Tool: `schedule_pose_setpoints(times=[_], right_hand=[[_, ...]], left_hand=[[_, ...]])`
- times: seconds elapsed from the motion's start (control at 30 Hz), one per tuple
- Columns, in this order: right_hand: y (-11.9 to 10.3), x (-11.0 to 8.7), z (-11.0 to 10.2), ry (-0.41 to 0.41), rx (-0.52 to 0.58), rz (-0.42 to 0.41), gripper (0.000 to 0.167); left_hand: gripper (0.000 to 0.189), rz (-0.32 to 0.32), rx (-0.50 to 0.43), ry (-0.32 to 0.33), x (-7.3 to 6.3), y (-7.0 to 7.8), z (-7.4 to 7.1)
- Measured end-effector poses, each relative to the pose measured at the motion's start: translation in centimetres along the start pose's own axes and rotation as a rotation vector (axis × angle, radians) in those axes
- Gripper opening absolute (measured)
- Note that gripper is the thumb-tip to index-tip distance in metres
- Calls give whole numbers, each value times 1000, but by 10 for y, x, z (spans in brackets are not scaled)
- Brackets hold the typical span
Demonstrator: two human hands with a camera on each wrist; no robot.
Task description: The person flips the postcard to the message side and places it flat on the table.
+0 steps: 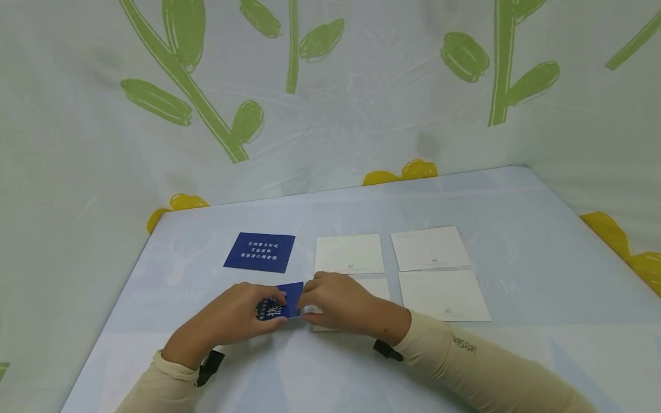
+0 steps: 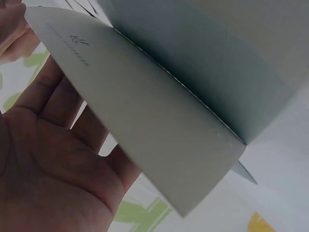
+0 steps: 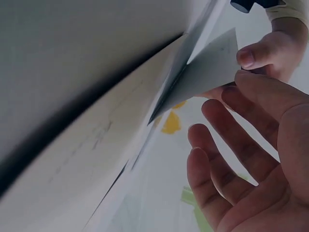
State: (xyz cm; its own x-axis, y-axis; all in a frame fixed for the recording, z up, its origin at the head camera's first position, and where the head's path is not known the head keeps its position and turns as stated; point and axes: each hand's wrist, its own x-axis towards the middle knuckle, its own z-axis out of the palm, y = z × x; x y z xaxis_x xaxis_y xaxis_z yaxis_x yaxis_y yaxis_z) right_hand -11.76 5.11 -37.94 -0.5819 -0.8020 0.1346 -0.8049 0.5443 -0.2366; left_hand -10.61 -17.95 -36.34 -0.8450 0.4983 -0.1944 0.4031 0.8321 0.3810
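My left hand [image 1: 234, 312] holds a blue card [image 1: 294, 293] with white lettering, its fingers over the printed face and its thumb at the near edge. At the card's right end are the fingertips of my right hand [image 1: 343, 301], pinching a corner. Seen from the left wrist, the card's pale underside [image 2: 130, 106] is tilted up and slightly bowed, hiding the left fingertips. In the right wrist view the other right fingers spread loosely below the card. A second blue card [image 1: 260, 264] lies flat just beyond the left hand.
Two white cards lie in a column right of the blue ones, the far one [image 1: 348, 252] fully visible, the near one [image 1: 377, 287] partly under my right hand. Another column holds two more white cards, far [image 1: 431, 246] and near [image 1: 444, 292]. A leaf-patterned curtain [image 1: 361, 115] hangs behind the table.
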Motion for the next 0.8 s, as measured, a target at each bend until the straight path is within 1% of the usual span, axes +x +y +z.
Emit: schedule_pose_setpoints(times=[0.13,0.27,0.57,0.67,0.8], right_hand=[[0,2,3,29,-17,-33,12],[-2,4,4,36,-32,-52,12],[-6,5,3,29,-74,-58,12],[-7,5,3,39,-76,-62,11],[-6,6,3,61,-65,-72,9]], left_hand=[[26,10,-6,11,0,-1,0],[28,21,-7,20,0,-2,1],[27,39,-5,41,-1,-6,3],[26,46,-3,48,-1,-6,3],[27,23,-5,48,-2,-5,3]])
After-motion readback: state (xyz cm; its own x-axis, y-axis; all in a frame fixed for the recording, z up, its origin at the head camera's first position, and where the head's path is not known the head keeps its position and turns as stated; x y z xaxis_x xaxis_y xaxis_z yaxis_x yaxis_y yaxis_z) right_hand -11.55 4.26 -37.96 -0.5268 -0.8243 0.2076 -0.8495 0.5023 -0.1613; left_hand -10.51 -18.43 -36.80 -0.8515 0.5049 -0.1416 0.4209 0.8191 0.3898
